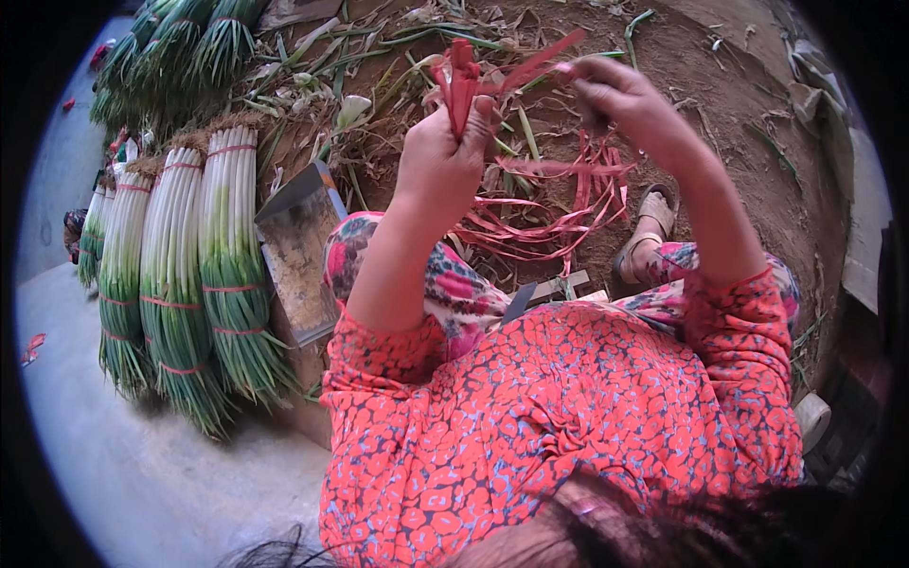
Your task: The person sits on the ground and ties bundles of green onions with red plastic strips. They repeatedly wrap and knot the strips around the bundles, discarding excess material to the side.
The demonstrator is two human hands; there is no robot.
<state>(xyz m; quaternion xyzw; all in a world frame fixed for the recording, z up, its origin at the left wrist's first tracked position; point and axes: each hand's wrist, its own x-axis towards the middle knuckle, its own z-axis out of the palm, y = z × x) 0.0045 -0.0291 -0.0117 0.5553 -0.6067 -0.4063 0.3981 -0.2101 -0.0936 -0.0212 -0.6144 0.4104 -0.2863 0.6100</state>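
My left hand [444, 153] is closed around a folded wad of red plastic strapping ribbon [461, 78], which sticks up above the thumb. From that wad a flat red strip [543, 60] runs up to the right. To its right is my right hand [618, 96], slightly blurred, with a bit of red ribbon pinched at its fingertips. Whether this is the same strip I cannot tell. Below both hands, a tangle of loose red ribbon [540, 227] hangs and loops in front of my knees.
Tied bundles of long green onions [174, 270] lie on the left, with more bundles [206, 42] behind. A worn metal sheet or tray [298, 263] leans by my left knee. Leaf scraps [355, 113] litter the dirt floor [731, 142]. A white roll [812, 419] is at the right.
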